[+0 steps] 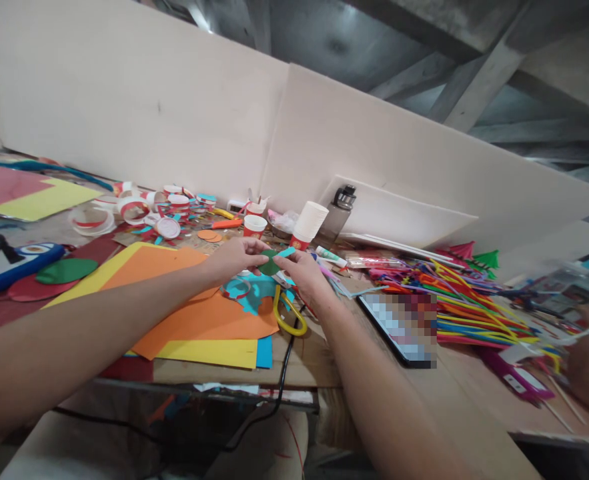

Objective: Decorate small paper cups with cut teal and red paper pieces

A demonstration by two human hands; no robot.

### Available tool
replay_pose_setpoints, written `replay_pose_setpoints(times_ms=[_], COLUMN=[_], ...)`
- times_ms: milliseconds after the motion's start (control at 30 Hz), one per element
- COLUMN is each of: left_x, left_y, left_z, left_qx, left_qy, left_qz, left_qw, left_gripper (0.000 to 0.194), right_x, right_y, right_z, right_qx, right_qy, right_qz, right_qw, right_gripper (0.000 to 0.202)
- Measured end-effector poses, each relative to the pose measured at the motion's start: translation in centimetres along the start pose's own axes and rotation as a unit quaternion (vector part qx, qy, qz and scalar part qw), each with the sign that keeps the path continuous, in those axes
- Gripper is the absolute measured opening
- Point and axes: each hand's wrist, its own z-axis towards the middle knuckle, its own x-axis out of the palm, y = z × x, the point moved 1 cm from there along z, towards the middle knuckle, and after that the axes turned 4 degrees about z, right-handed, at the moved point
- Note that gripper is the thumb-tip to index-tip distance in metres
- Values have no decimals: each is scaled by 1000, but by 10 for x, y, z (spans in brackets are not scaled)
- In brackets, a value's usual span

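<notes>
Currently holding a green disc (270, 263) up between both hands, over the middle of the table (319, 368), well in from the near edge and short of the far edge. Pinching the disc's left side in the grip of the left hand (239, 259), with thumb and forefinger closed on its rim. Pinching the disc's right side in the grip of the right hand (301, 272), with the thumb laid over the margin, so leaving only the centre bare between the two sets of fingertips. Seen also just behind the right thumb, a blue piece (286, 252), either held or merely next to the fingers; cannot tell which. Below the hands, toward the near edge, blue paper scraps (260, 288) and a yellow loop handle (277, 308). To the left of those, overlapping and reaching almost to the near edge, orange sheets (194, 327) on top of a yellow sheet (209, 353). Beyond the fingertips, toward the far edge, a single paper cup (255, 225) and a tilted stack of cups (311, 221), near a dark bottle (338, 215). Right of the right forearm, near the table's near edge, a phone (394, 327), and past it, toward the right end, a heap of coloured stems (474, 300).
</notes>
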Motion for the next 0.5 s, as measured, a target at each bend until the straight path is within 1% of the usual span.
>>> replay_pose_setpoints(times_ms=[100, 200, 233, 300, 400, 433, 500], left_x=[1, 2, 1, 0, -3, -4, -5], left_y=[1, 0, -1, -3, -5, -6, -7], left_z=[0, 0, 0, 0, 1, 1, 0], left_qx=[0, -15, -22, -40, -61, -65, -70], left_qy=[1, -10, -16, -14, 26, 45, 80], left_qz=[-12, -39, -63, -141, -262, -285, -308], left_qw=[1000, 999, 998, 989, 963, 955, 945], left_gripper=[27, 27, 27, 28, 33, 34, 35], right_x=[0, -1, -1, -3, -4, -4, -3], right_y=[-2, -2, -2, -1, 1, 1, 2], right_z=[0, 2, 2, 3, 5, 6, 6], right_qx=[2, 3, 5, 7, -8, -21, -53], right_qy=[-3, 1, 5, 15, 37, 44, 52], right_qz=[2, 0, 10, 66, 162, 171, 147], right_qw=[1000, 1000, 1000, 998, 986, 984, 986], right_gripper=[23, 29, 32, 37, 36, 35, 37])
